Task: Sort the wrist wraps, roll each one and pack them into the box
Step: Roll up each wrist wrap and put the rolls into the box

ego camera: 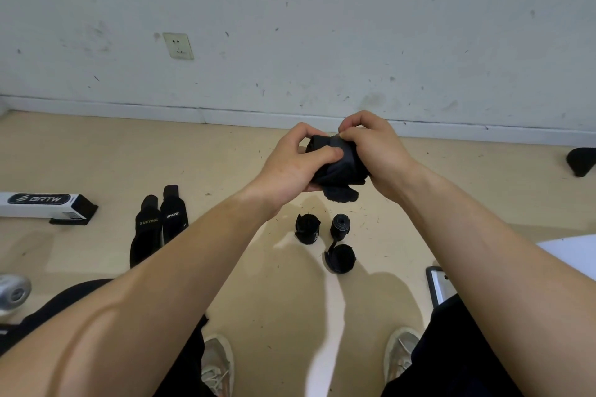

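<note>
Our left hand (290, 164) and right hand (374, 151) pinch a part-rolled wrist wrap (342, 167); three rolled wraps (307, 229) lie on the floor, two flat wraps (146, 235) await rolling, and we judge the box (38, 205) unpacked.

The white box (38, 205) at the far left says "BRTW" in pale letters on a black patch. Just right of it lie two flat black wraps. The left wrap (146, 235) says "XUEYING". The right wrap (174, 216) has a word ending in "NCYO", and its first letter is too blurry to read.
</note>
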